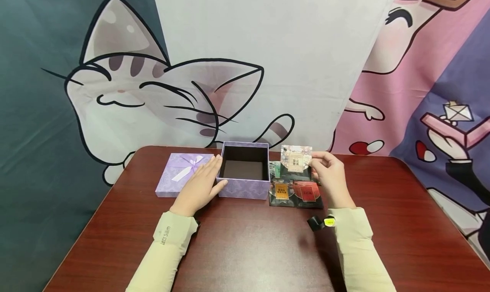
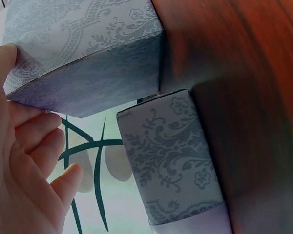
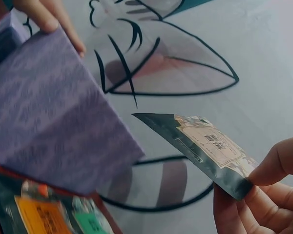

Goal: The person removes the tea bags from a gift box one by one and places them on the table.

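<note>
A purple patterned box [image 1: 243, 189] stands lidless, its dark inside showing. My left hand [image 1: 200, 185] rests along its left edge with fingers extended. In the left wrist view, that hand's thumb [image 2: 2, 61] touches the box wall [image 2: 88, 34]. My right hand [image 1: 330, 177] pinches the right edge of a sachet [image 1: 296, 159] with a floral top and pale label, raised above other sachets. The right wrist view shows this sachet [image 3: 210, 148] tilted between thumb and fingers, apart from the box [image 3: 58, 112]. Below it lie an orange-labelled sachet [image 1: 281, 193] and a red-labelled sachet [image 1: 308, 194].
The purple lid [image 1: 168, 183] with a ribbon bow lies left of the box, partly behind my left hand. A green-labelled sachet [image 1: 275, 169] shows at the box's right side. A cartoon cloth [image 1: 306, 41] hangs behind the brown table [image 1: 260, 245].
</note>
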Motion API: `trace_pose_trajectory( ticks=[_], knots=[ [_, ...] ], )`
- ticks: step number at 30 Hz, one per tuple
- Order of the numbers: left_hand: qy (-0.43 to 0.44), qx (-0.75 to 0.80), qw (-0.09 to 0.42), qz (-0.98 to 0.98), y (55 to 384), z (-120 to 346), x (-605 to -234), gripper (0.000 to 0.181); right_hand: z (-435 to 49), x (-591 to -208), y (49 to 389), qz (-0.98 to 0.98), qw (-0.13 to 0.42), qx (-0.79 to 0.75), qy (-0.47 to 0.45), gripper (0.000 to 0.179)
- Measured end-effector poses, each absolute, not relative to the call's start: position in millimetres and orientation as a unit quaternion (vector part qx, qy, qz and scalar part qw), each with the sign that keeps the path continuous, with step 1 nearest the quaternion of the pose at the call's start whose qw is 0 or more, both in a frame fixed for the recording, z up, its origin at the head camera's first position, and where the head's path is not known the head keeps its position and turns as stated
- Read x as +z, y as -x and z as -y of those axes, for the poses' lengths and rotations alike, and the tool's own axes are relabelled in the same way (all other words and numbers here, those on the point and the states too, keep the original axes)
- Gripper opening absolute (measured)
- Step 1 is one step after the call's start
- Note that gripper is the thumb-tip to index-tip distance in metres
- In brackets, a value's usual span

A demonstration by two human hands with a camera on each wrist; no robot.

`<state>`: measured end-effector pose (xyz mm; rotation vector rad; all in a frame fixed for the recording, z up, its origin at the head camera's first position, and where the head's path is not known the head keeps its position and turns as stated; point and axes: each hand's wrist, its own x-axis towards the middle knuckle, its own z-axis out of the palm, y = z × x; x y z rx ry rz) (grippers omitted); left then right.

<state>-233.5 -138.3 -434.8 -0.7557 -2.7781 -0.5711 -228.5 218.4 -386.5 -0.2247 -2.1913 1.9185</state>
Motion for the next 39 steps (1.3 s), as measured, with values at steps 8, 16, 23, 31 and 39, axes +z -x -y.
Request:
trace_pose_trajectory(
  ticks=[8, 16, 23, 31, 39],
  knots=[
    [0.255, -0.199, 0.098, 0.941, 233.2, 136.2, -436.1, 0.072, -246.9, -399.4, 226.3, 0.762, 0.110, 0.630, 0.100, 0.027],
    [0.253, -0.200, 0.095, 0.942, 232.6, 136.4, -436.2, 0.073, -274.6, -413.8, 230.9, 0.726, 0.095, 0.668, 0.131, 0.017],
    [0.254, -0.195, 0.099, 0.942, 232.9, 138.0, -436.3, 0.073, -302.1, -418.7, 228.7, 0.749, 0.058, 0.646, 0.136, 0.018],
    [0.255, -0.198, 0.097, 0.941, 233.1, 138.1, -436.2, 0.073, -328.9, -424.3, 226.3, 0.792, -0.004, 0.595, 0.135, 0.028],
    [0.252, -0.204, 0.091, 0.942, 233.6, 138.1, -434.8, 0.072, -346.4, -433.7, 227.1, 0.815, -0.050, 0.564, 0.125, 0.038]
  ],
)
